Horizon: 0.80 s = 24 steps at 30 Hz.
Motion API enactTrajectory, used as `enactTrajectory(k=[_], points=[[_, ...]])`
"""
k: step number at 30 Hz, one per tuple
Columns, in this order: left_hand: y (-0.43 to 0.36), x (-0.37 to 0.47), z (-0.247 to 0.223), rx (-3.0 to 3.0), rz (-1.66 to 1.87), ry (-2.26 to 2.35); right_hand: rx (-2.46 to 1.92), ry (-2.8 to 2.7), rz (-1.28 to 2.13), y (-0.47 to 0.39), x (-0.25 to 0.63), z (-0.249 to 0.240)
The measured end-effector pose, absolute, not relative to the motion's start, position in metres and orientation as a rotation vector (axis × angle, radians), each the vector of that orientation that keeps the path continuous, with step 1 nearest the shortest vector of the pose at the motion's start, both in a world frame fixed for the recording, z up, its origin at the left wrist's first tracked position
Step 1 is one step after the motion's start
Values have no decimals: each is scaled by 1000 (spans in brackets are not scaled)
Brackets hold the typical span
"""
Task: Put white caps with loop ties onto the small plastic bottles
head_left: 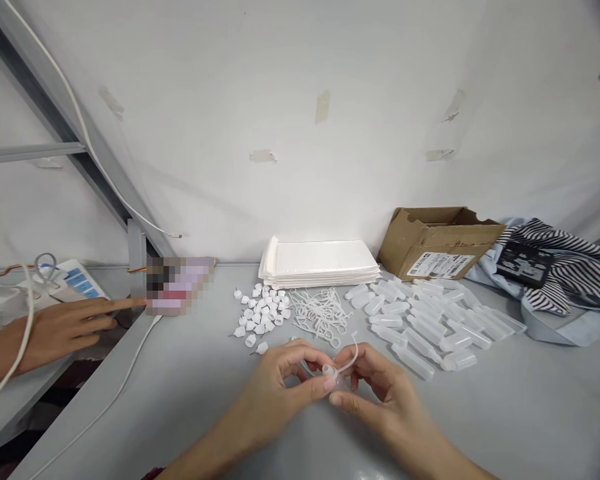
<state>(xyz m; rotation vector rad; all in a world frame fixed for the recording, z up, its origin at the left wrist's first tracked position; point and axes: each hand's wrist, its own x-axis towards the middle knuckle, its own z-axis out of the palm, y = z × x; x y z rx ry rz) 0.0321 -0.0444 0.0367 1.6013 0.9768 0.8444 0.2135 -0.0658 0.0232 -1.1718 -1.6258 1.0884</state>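
Observation:
Low over the front of the table, both hands meet around a small translucent plastic squeeze bottle (341, 383). My left hand (285, 383) pinches near its neck with thumb and index finger. My right hand (380, 393) is closed about the bottle's other side, and the fingers hide much of its body. A thin white strap (351, 360) runs from the neck, its free end curving up. Just beyond lie a heap of looped white straps (323, 313), many white needle-tipped caps (265, 309) to the left, and loose translucent bottles (425, 323) to the right.
White padded envelopes (325, 260) are stacked by the wall beside an open cardboard box (440, 243). Striped cloth (570, 260) lies at the right. Another person's hand (75, 327) touches a blurred phone (180, 287) at left, with a white cable (115, 393) trailing from it.

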Motion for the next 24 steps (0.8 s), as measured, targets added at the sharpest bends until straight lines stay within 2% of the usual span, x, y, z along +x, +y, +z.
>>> enactTrajectory(k=[4,14,20,24], points=[[-42,29,40,1648,760,1007,-1128,-1553,1286,-64,212,26],[-51,29,32,2146,1025,1078,-1142,-1440,1377,-59,215,19],[-58,31,27,2291,883,1057,-1108,-1327,1494,-63,211,15],[-64,38,18,2591,979,1138,-1136,-1230,1517,-63,208,13]])
